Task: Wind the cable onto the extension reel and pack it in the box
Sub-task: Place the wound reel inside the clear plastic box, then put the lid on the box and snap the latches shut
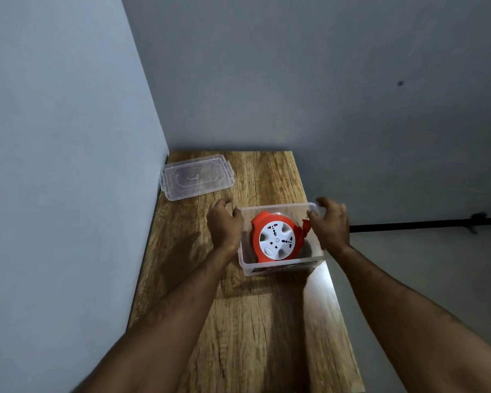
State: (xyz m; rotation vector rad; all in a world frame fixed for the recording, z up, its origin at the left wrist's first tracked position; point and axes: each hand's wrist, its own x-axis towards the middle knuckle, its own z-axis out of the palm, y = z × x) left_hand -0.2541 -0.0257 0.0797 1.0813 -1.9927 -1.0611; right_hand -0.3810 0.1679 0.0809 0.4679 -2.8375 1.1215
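Note:
An orange extension reel [277, 241] with a white socket face lies tilted inside a clear plastic box [281, 269] on the wooden table [253, 321]. Its orange plug [305, 226] sits at the reel's right side, inside the box. My left hand [224, 225] is against the box's left wall, fingers loosely curled and thumb near the rim. My right hand [330, 225] is at the box's right wall, fingers loosely curled over the far right corner. Neither hand clearly grips anything.
The box's clear lid [196, 177] lies flat at the table's far left corner, next to the wall. Walls close off the table's left and far sides. The box stands near the table's right edge, beyond which the floor drops away.

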